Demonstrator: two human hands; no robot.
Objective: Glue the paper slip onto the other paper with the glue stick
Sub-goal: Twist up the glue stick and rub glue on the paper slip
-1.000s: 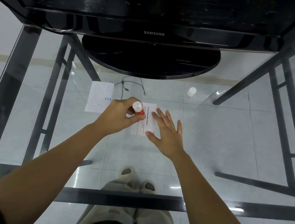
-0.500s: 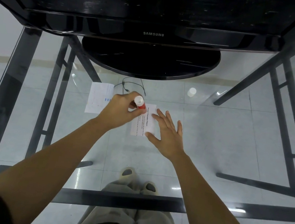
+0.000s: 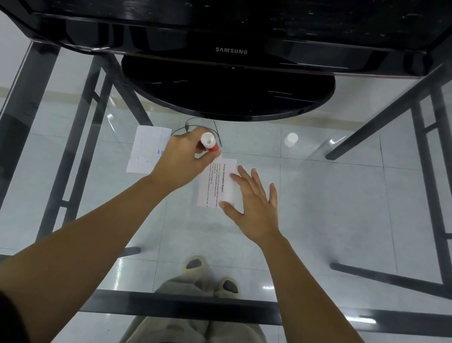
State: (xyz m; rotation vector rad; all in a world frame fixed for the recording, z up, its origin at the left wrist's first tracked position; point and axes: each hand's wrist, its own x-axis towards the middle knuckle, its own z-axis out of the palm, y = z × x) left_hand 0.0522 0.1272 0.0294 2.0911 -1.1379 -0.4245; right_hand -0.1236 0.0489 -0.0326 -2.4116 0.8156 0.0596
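Observation:
On the glass table lies a printed paper slip point(image 3: 218, 183), long side running away from me. My right hand point(image 3: 252, 202) rests flat on its right edge with fingers spread. My left hand point(image 3: 183, 158) grips a red glue stick point(image 3: 210, 143) with a white end, held over the slip's far left corner. A second white paper point(image 3: 146, 149) lies to the left, partly hidden by my left hand.
A black Samsung monitor point(image 3: 233, 49) on a round base point(image 3: 224, 93) stands at the table's far side. A white cap point(image 3: 291, 139) sits at the right of the base. A thin black cable point(image 3: 191, 122) loops near my left hand. Dark table-frame bars point(image 3: 187, 305) show through the glass.
My left hand has carried the glue stick away from me, from the slip's middle to its far left corner. My right hand has stayed on the slip.

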